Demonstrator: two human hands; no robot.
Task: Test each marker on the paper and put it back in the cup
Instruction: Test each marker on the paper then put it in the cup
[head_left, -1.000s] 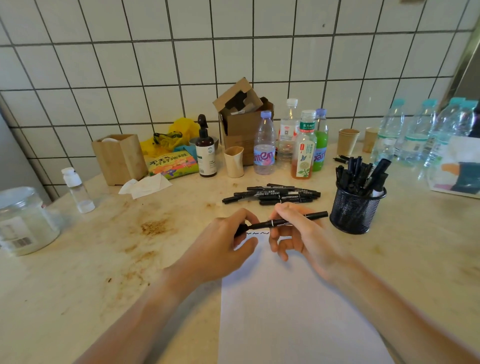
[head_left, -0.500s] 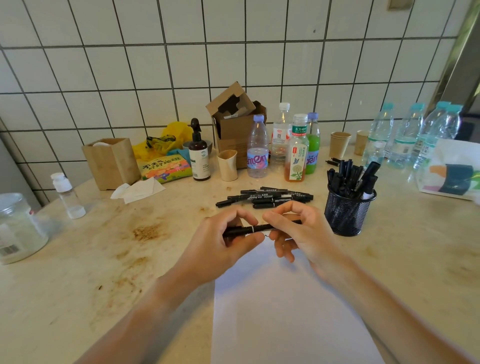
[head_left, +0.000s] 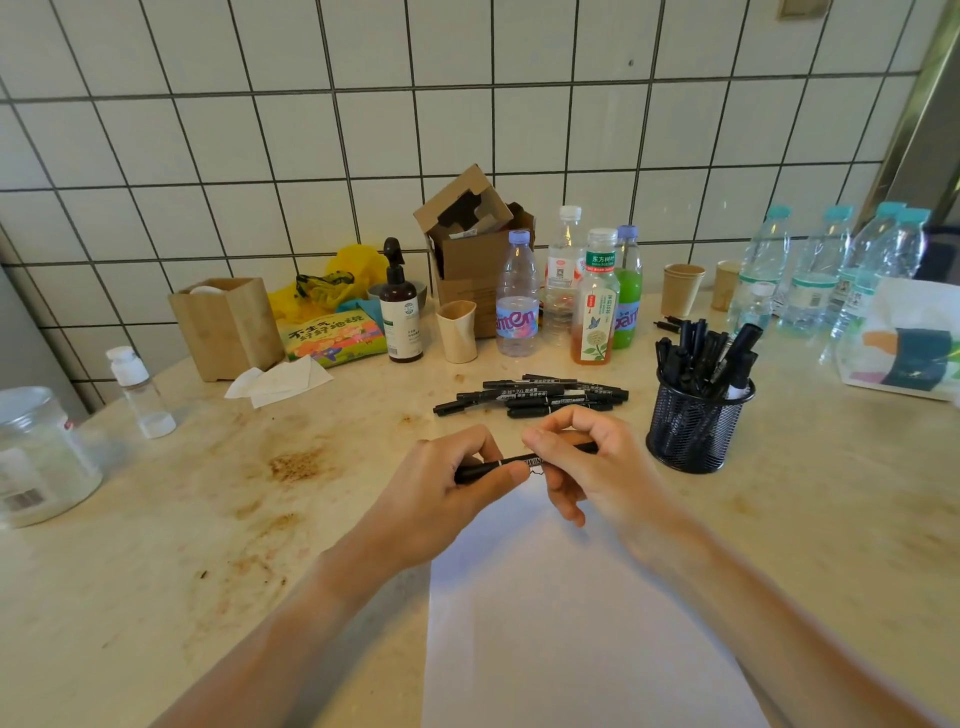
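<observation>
In the head view, you are holding one black marker (head_left: 511, 462) in both hands, level above the far end of the white paper (head_left: 561, 623). Your left hand (head_left: 441, 493) is pinching the left end, thumb and fingers closed round it; your right hand (head_left: 587, 467) is gripping the barrel the same way, fingers curled shut over it. A white ring is showing on the barrel between your thumbs, which looks like the seam of the cap, so I am judging that you are seating or pulling the cap; which of the two I cannot tell.

The marker's long axis is running left to right across the view, tilting slightly up toward the right. Both ends are hidden under your fingers, so which end carries the tip is not clear.

What could go wrong: if the cap is not pressed fully home, it may be working loose in the mesh cup (head_left: 696, 431) and the tip will be drying out. The cup is already crowded, so a careless drop could be knocking it over or bouncing the marker out. You could also be mixing it into the loose pile of markers (head_left: 530, 397) lying just beyond your hands.
</observation>
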